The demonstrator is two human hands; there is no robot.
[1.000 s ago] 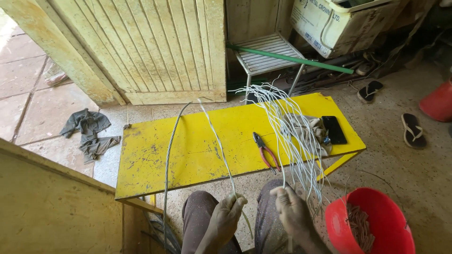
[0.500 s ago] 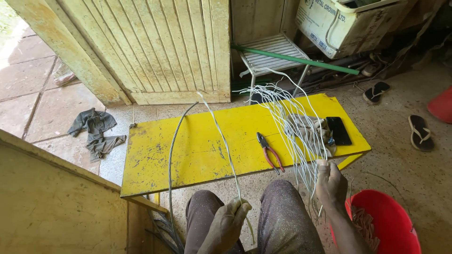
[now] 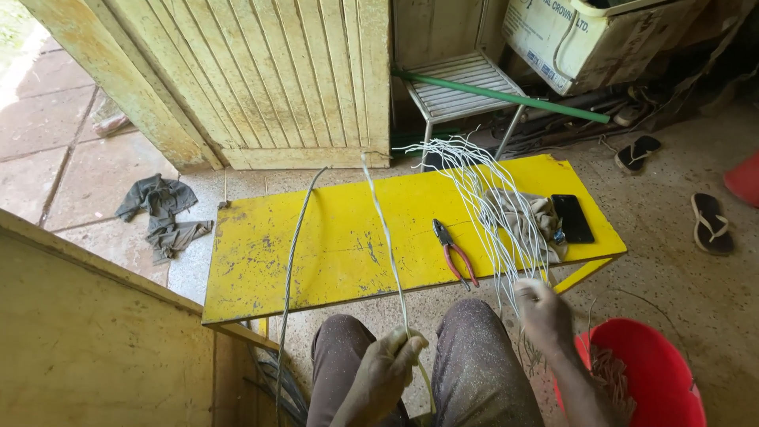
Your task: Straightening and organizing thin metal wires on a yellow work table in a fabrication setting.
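Two hands, left hand gripping thin stiff wire, right hand at white wire bundle

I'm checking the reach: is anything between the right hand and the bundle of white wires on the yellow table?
Nothing visible: the right hand is already at the hanging ends of the white wires. The pliers lie off to its left.

There is one view only, from a camera on the seated person's head, tilted steeply down and forward. It looks over their knees onto the yellow worktop, close enough that both hands sit at the bottom edge. Beyond the worktop it faces a pale wooden door. The floor to the right, with a red bucket, falls within the frame.
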